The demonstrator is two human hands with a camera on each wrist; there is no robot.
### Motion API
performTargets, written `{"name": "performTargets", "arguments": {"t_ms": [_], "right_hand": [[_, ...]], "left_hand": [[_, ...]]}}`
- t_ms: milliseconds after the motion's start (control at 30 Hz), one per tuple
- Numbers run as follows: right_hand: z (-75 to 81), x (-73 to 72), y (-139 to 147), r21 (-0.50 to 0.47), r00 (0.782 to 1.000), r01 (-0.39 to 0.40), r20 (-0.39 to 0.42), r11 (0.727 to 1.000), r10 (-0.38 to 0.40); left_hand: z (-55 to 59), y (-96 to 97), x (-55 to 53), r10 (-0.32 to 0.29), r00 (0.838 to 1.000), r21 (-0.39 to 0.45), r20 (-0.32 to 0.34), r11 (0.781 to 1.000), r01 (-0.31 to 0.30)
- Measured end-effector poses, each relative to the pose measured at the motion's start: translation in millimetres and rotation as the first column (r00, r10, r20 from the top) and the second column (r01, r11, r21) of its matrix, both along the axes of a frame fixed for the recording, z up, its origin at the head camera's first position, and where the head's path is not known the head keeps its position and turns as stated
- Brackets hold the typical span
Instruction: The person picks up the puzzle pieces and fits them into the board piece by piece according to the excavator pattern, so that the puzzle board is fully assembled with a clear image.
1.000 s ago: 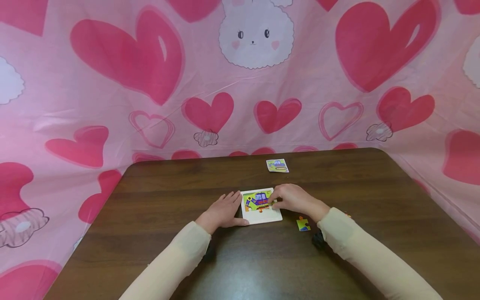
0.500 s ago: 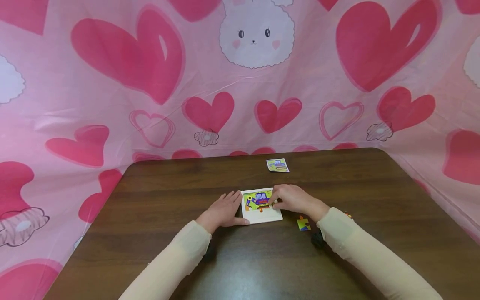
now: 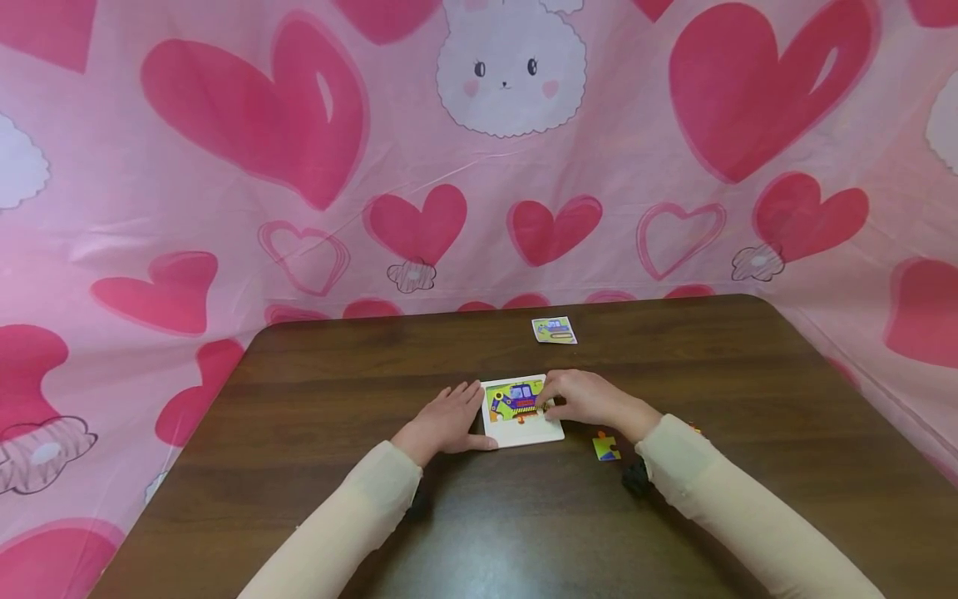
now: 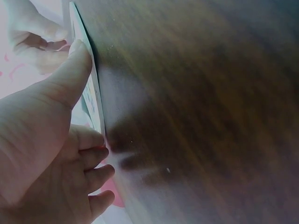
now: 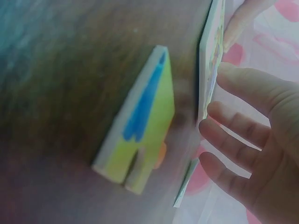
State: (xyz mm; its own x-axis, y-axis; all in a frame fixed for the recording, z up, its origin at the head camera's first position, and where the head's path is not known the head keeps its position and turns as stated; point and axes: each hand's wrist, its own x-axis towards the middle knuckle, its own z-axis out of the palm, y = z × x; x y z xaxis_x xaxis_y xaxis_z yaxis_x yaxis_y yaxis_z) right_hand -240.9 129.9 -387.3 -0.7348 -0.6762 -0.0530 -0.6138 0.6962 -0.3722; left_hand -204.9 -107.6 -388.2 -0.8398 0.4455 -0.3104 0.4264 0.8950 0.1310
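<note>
In the head view a white puzzle board [image 3: 525, 434] lies on the dark wooden table, its upper part showing a purple digger picture on green. My left hand [image 3: 446, 420] lies flat along the board's left side, fingers extended, thumb at the lower left corner. At the board's right side my right hand [image 3: 587, 395] pinches a puzzle piece [image 3: 545, 408] between thumb and bent fingers; most of the piece is hidden. The thumb tip meets the board in the right wrist view. A loose green, blue-marked puzzle piece [image 5: 145, 119] lies on the table beside the right wrist.
A small picture card [image 3: 555, 330] of the digger lies behind the board, near the table's far edge. Another orange bit [image 3: 694, 428] peeks out beyond the right sleeve. A pink heart-patterned curtain [image 3: 419, 166] hangs behind the table [image 3: 337, 366].
Both hands stay almost in place at the board. The right thumb and fingers have shifted very slightly over the board's right side; the loose piece and card have not moved.
</note>
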Motion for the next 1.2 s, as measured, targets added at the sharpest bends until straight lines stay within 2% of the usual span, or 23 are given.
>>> {"name": "performTargets", "arguments": {"t_ms": [433,667,1033,1200], "right_hand": [[8.8,6.1,12,-0.073,1.0,0.015,-0.016,0.997,-0.016],[10.3,12.1,23,-0.104,1.0,0.013,0.008,0.994,-0.012],[5.5,23.2,46,-0.128,0.997,0.031,0.071,0.991,-0.022],[2.4,27.8,57,-0.119,0.997,0.037,0.066,0.992,-0.029]], "left_hand": [[-1.7,-0.1,-0.1,-0.002,1.0,-0.008,0.0,1.0,0.002],[-2.0,-0.5,-0.2,-0.009,1.0,-0.017,-0.003,1.0,0.009],[-2.0,-0.5,-0.2,-0.006,1.0,-0.013,-0.002,1.0,0.006],[-2.8,-0.8,-1.0,-0.006,1.0,-0.019,-0.004,1.0,0.006]]}}
